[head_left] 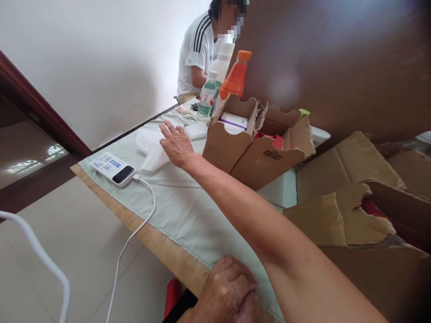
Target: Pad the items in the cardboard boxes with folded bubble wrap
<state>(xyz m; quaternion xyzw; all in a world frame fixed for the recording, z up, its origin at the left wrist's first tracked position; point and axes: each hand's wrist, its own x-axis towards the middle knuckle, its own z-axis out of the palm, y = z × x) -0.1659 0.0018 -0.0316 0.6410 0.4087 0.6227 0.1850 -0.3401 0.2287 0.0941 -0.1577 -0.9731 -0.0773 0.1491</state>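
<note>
My right hand (177, 142) reaches across the green-grey tablecloth (168, 202), its fingers apart, over the edge of a crumpled white translucent plastic bag (151, 150). No object shows in its fingers. Near the table's front edge, at the bottom of the view, my left hand (230, 287) is curled into a slightly blurred fist, with nothing seen in it. Left of the bag lies a white power bank (111, 168) with a dark display and a white cable (153, 202) plugged in. Behind my right hand is a flat clear-white packet (196, 130).
Cardboard boxes (269, 163) holding packets and something red stand right of my right hand. Behind them are an orange bottle (234, 78) and a clear green-labelled bottle (206, 98). More cartons (336, 215) are at right. A person in a white shirt (195, 49) sits at the far end.
</note>
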